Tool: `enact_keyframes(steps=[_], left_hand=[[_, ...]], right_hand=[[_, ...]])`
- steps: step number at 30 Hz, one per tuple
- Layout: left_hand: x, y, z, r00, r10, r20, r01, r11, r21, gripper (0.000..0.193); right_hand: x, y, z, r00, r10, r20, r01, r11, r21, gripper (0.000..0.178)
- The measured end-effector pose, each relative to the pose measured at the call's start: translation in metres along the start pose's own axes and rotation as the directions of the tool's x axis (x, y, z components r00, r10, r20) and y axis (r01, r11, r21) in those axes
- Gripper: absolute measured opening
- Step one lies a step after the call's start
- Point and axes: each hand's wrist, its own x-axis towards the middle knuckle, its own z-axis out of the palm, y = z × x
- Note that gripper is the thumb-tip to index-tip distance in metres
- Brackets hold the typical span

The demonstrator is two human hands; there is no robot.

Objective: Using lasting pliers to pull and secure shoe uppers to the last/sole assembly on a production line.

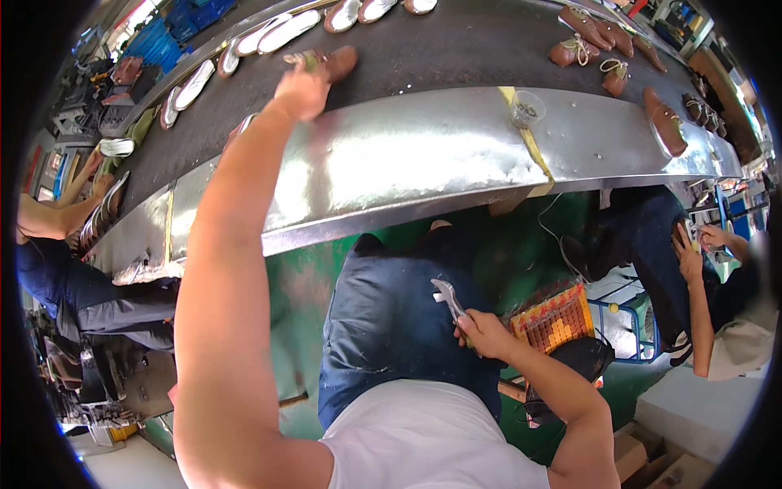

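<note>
My left arm reaches far over the dark conveyor belt [440, 57]. My left hand [301, 92] is closed on a brown shoe [342, 63], its fingers at the laced, greenish opening and its toe pointing right. The shoe is at the belt's surface; whether it touches cannot be told. Over my lap, my right hand [486, 334] is wrapped round the handles of metal pincers [446, 295]. Their pale jaws point up and left, away from any shoe.
Upturned shoes with pale soles [289, 31] line the belt's far side. Brown shoes [586, 37] stand at the far right; one shoe [665, 122] lies on the metal ledge [407, 147] near a clear cup [527, 109]. People work at both sides; a beaded seat mat [554, 320] is behind right.
</note>
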Motion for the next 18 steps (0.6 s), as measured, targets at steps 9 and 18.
enact_keyframes(steps=[9, 18], left_hand=[[-0.066, -0.074, 0.004, 0.972, -0.231, -0.052, 0.233, 0.972, 0.038, 0.047], [-0.203, -0.071, -0.01, 0.958, 0.114, 0.263, 0.277, -0.607, -0.745, 0.062]], right_hand=[[0.006, 0.006, -0.006, 0.999, -0.021, -0.035, 0.023, 0.996, 0.081, 0.037], [0.004, 0.004, -0.001, 0.999, -0.024, -0.024, 0.025, 0.999, 0.047, 0.038]])
